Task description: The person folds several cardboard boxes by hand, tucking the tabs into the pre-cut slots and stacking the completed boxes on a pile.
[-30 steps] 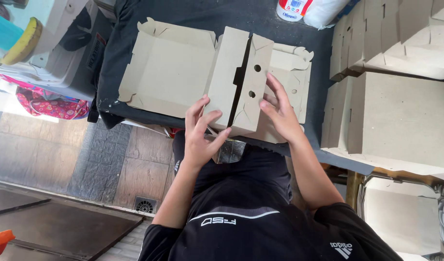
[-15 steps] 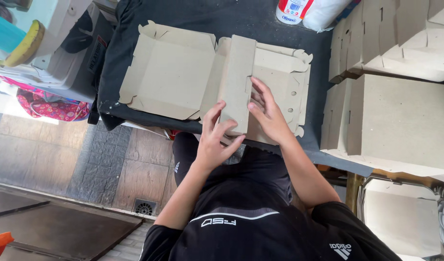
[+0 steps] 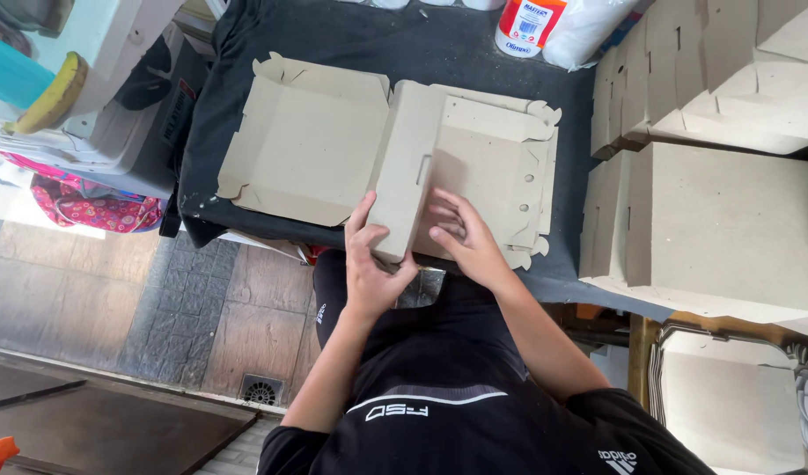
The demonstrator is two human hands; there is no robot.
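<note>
A view from above, looking down at a person's two bare hands working a flat grey cardboard box blank [image 3: 316, 145] spread on a table [image 3: 474, 53] covered in dark cloth.

The blank lies across the table with its long axis running from 9 o'clock to 3 o'clock. Near its middle one narrow panel, the raised flap [image 3: 407, 167], stands up from the sheet; its own long axis runs from 12 o'clock down to 6 o'clock, towards the person's body.

The left hand [image 3: 369, 268] sits at the near end of this flap, at its 6 o'clock tip, with fingers up the flap's left face and thumb wrapped under the end: its grip is closed on the flap. The right hand [image 3: 466, 237] lies just to the 3 o'clock side of the flap, palm down and fingers spread flat on the right-hand panel of the blank, pressing rather than grasping; its grip is released. So the flap stands between the two hands, touching the left and just beside the right.

At 3 o'clock, stacks of folded boxes [image 3: 730, 220] fill the table's edge. At 12 o'clock stands a white bottle [image 3: 520, 26] with a red and blue label.
</note>
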